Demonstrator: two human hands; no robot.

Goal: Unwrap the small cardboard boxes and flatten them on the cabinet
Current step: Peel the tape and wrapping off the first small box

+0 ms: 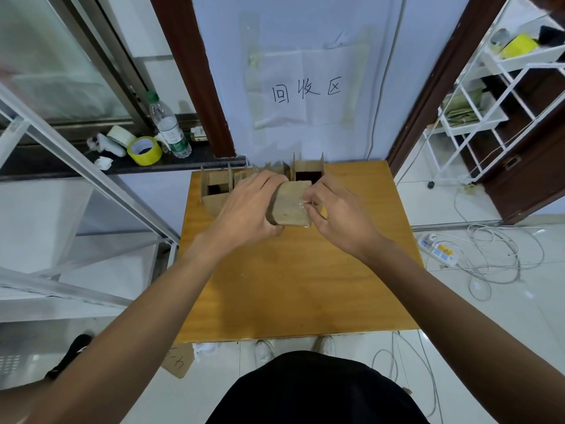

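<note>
A small closed cardboard box (290, 205), sealed with clear tape, is held above the far half of the wooden cabinet top (299, 289). My left hand (247, 209) grips its left side, fingers over the top and thumb underneath. My right hand (339, 214) is at the box's right edge, where its fingertips pinch the clear tape. Behind them stand opened boxes with raised flaps: one at the far left (215, 186), one at the far middle right (308, 171), and another between them, mostly hidden by my hands.
A windowsill at the left holds a yellow tape roll (144, 150), a water bottle (169, 127) and crumpled paper. A white wire rack (489, 96) stands at the right. Cables and a power strip (440, 250) lie on the floor. A cardboard scrap (179, 359) lies by my feet.
</note>
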